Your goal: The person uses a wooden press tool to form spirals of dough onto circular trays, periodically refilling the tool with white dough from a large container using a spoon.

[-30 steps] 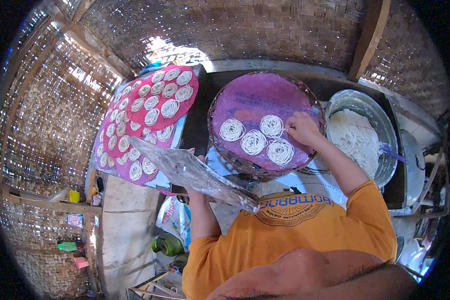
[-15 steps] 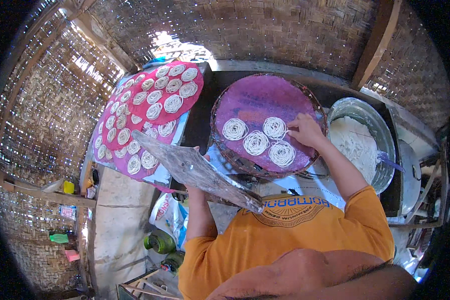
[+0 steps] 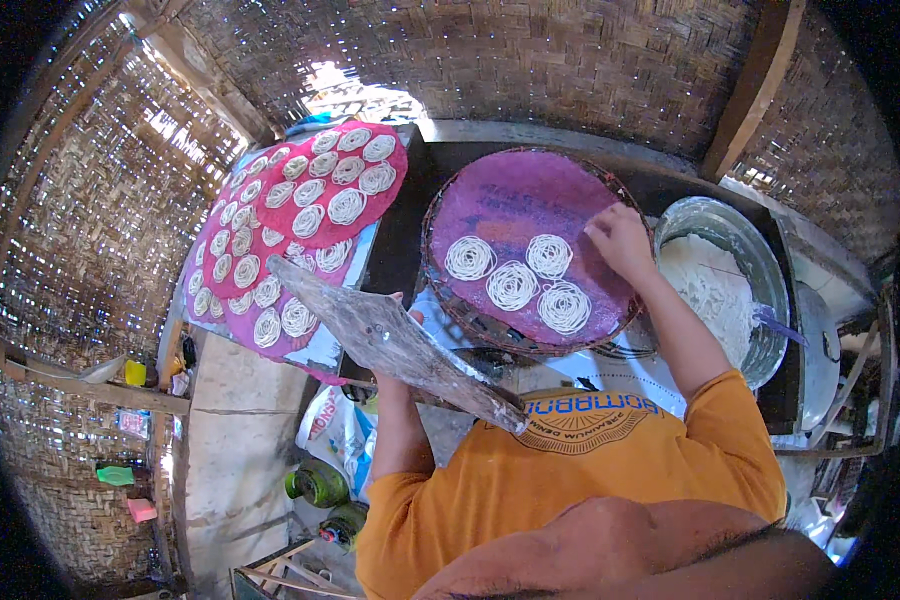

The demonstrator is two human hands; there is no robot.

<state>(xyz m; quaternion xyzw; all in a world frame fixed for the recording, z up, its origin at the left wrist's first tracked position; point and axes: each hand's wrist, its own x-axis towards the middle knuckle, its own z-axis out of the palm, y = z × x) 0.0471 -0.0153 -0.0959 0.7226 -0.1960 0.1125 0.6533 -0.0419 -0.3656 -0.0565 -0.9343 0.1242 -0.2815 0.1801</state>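
Note:
My left hand (image 3: 392, 387) grips a long, weathered wooden board (image 3: 390, 335), which slants across the front and hides most of the fingers. To the right, my right hand (image 3: 622, 241) is over the right side of a round woven tray (image 3: 435, 290). Its fingers are curled together, and whatever they may hold is too small to make out. Purple cloth (image 3: 510, 195) covers the tray. Several white coils of thin dough strands (image 3: 512, 286) lie on the cloth's near half, just left of my right hand and apart from it.
Many similar coils (image 3: 346, 206) cover pink and purple cloths at the left. A metal basin (image 3: 775, 345) of white dough (image 3: 705, 285) stands right of the tray, a purple handle (image 3: 778, 325) at its edge. Green gas cylinders (image 3: 320, 484) stand low at the left. Woven walls surround the bench.
My right hand has moved slightly up and right, off the upper right coil, and its fingers have curled in. My left hand and the board have barely shifted.

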